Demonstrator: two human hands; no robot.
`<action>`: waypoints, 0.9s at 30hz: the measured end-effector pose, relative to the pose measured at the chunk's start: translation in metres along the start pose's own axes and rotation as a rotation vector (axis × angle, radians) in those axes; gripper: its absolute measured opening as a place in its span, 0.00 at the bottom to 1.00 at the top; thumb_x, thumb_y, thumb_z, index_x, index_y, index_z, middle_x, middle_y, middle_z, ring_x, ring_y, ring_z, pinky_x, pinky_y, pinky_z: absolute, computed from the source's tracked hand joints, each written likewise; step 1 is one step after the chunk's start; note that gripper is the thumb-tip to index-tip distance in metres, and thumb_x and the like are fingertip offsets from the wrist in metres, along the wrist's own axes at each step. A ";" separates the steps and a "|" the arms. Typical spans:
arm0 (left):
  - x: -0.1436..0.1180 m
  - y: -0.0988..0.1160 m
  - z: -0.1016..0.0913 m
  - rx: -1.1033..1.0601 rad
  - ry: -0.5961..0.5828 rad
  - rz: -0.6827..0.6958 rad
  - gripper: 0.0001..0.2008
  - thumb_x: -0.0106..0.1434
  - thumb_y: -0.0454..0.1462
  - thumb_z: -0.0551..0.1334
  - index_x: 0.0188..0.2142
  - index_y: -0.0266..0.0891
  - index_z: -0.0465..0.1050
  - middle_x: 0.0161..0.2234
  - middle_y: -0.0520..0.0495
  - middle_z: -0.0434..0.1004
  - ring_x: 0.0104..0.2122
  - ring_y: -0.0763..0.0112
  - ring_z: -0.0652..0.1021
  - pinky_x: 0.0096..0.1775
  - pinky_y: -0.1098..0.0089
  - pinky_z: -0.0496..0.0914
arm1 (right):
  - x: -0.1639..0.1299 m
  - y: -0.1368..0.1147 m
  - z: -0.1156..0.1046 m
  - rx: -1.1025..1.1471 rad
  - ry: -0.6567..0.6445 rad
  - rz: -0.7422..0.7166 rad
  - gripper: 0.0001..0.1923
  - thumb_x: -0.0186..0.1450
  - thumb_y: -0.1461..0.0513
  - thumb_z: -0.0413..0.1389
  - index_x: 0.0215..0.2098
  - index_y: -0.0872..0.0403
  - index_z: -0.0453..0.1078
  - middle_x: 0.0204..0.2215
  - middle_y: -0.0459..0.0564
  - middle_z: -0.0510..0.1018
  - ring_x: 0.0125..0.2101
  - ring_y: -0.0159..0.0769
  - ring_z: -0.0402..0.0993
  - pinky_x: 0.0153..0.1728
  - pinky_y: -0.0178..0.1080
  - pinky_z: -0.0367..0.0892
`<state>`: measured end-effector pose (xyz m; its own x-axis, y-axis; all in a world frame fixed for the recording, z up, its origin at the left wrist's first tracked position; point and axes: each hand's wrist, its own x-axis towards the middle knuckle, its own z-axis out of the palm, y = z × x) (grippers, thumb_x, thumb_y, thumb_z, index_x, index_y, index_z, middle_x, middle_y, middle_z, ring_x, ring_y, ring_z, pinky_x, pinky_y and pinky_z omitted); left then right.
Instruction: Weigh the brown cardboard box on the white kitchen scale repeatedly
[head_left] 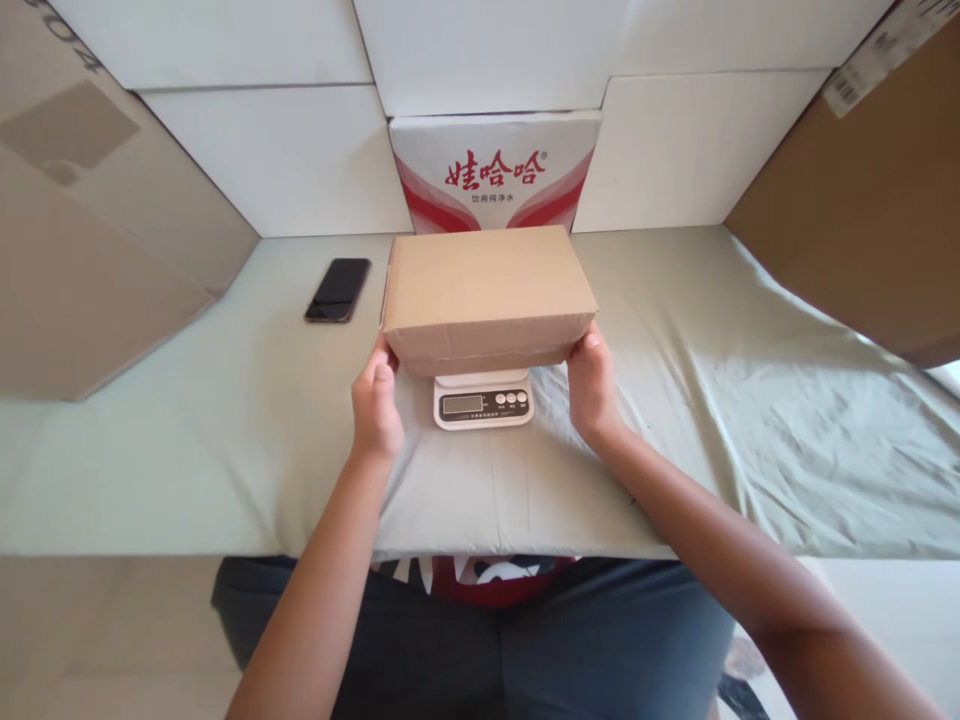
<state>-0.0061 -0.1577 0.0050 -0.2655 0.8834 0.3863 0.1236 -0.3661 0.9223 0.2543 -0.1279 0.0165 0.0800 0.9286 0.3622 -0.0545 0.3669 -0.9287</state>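
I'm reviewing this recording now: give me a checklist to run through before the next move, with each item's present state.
1. Left hand at the near left corner of the cardboard box: ok.
2. Right hand at the near right corner: ok.
3. Box resting fully on the white scale: cannot tell; it covers the scale's rear part, and its underside is hidden.
4. Reading on the display: cannot tell; no digits can be made out.
5. Scale buttons uncovered: ok, three show in front of the box.
6. Phone apart from the box: ok, it lies off to the left.
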 end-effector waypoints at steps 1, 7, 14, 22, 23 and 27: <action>-0.001 0.000 0.001 0.004 -0.011 0.003 0.38 0.71 0.63 0.54 0.66 0.40 0.75 0.65 0.35 0.79 0.70 0.46 0.72 0.71 0.51 0.66 | -0.001 -0.001 0.002 0.014 0.023 0.003 0.33 0.72 0.38 0.46 0.68 0.40 0.68 0.69 0.46 0.75 0.74 0.51 0.64 0.77 0.56 0.59; -0.001 0.007 0.005 -0.029 -0.004 -0.003 0.42 0.69 0.67 0.51 0.67 0.44 0.73 0.67 0.35 0.76 0.70 0.46 0.73 0.67 0.51 0.69 | -0.012 -0.007 0.010 0.054 -0.026 0.016 0.30 0.73 0.41 0.47 0.69 0.38 0.66 0.70 0.46 0.73 0.73 0.51 0.66 0.75 0.58 0.63; 0.057 0.022 0.016 -0.160 -0.149 -0.066 0.43 0.65 0.72 0.49 0.61 0.49 0.78 0.67 0.40 0.76 0.72 0.47 0.70 0.68 0.47 0.67 | 0.050 -0.001 0.007 -0.085 -0.009 -0.107 0.43 0.68 0.30 0.39 0.70 0.40 0.64 0.70 0.46 0.71 0.79 0.52 0.52 0.78 0.58 0.56; 0.141 -0.064 0.043 -0.234 -0.052 -0.167 0.45 0.65 0.73 0.44 0.64 0.51 0.73 0.74 0.41 0.67 0.75 0.54 0.64 0.73 0.50 0.59 | 0.126 0.054 0.041 0.082 0.054 -0.030 0.50 0.65 0.26 0.41 0.73 0.44 0.58 0.77 0.43 0.62 0.80 0.43 0.49 0.82 0.54 0.49; 0.143 -0.071 0.044 -0.239 -0.026 -0.189 0.46 0.65 0.72 0.44 0.65 0.50 0.72 0.75 0.41 0.65 0.75 0.55 0.64 0.73 0.51 0.59 | 0.127 0.062 0.044 0.102 0.057 -0.014 0.50 0.64 0.26 0.43 0.73 0.44 0.58 0.77 0.43 0.62 0.80 0.43 0.49 0.82 0.53 0.49; 0.139 -0.081 0.044 -0.262 0.027 -0.209 0.45 0.67 0.70 0.45 0.68 0.47 0.70 0.76 0.40 0.64 0.76 0.60 0.64 0.74 0.56 0.59 | 0.124 0.088 0.047 0.166 0.093 0.015 0.45 0.65 0.28 0.48 0.69 0.43 0.62 0.73 0.39 0.69 0.77 0.41 0.57 0.81 0.49 0.52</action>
<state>-0.0111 0.0072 -0.0163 -0.2851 0.9403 0.1857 -0.1847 -0.2440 0.9520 0.2127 0.0222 -0.0162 0.1694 0.9277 0.3326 -0.2192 0.3645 -0.9051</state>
